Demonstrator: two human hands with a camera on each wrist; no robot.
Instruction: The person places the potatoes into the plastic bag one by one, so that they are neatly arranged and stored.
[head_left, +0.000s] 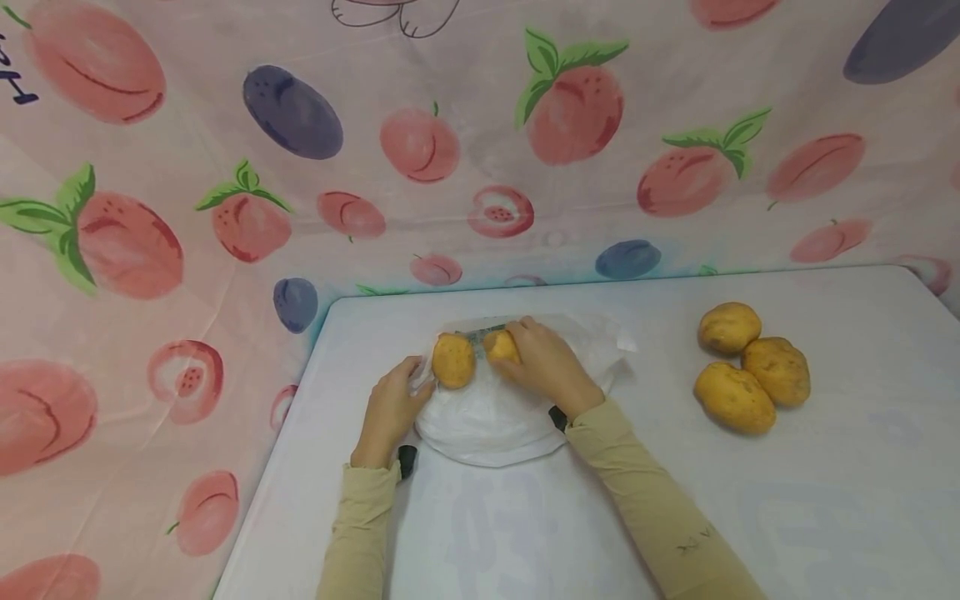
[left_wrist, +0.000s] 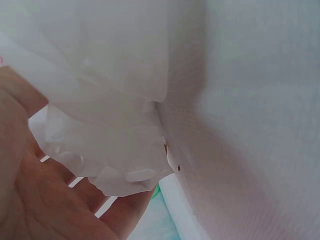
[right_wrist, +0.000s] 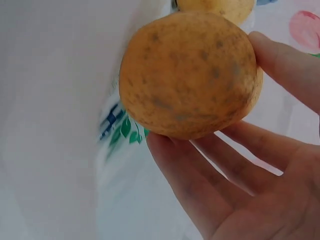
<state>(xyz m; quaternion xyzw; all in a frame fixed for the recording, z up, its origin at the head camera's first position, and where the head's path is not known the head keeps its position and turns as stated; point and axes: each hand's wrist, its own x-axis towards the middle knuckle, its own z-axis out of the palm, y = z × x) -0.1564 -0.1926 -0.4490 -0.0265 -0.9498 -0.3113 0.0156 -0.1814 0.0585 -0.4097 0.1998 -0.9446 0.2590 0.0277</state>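
Note:
A white plastic bag (head_left: 491,421) with green print lies on the table. On top of it, towards the left, rests a potato (head_left: 453,361). My right hand (head_left: 546,362) grips another potato (right_wrist: 190,75) over the bag, thumb on one side and fingers on the other. At the bag's left edge is my left hand (head_left: 390,408); in the left wrist view its thumb and fingers hold the crumpled white plastic (left_wrist: 110,145). The plastic hides part of those fingers.
Three more potatoes sit grouped on the right of the white table (head_left: 847,500): one at the back (head_left: 730,327), one at the right (head_left: 777,372) and one in front (head_left: 735,398). A fruit-printed cloth (head_left: 465,75) hangs behind and to the left.

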